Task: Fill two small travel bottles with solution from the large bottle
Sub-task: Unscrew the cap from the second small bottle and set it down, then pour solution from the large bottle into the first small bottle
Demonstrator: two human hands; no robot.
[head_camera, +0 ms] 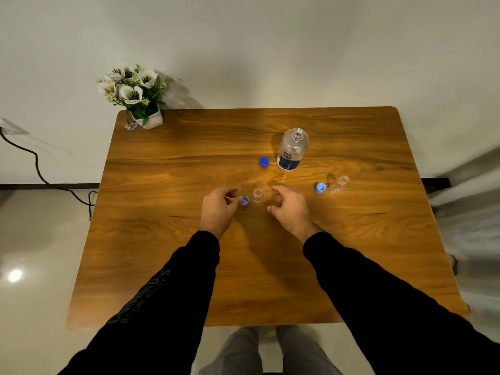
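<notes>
Left hand (219, 205) pinches one light-blue cap (244, 200) just left of the near travel bottle (257, 196), uncapped and upright on the bench (189, 266); right hand (288, 205) hovers just right of it, fingers loosely curled, grasping nothing. Beyond it: one dark-blue cap (264, 161), then one open large bottle (292, 150), label "re-nu". Right of it: second light-blue cap (321, 187) beside second travel bottle (339, 184); two total.
</notes>
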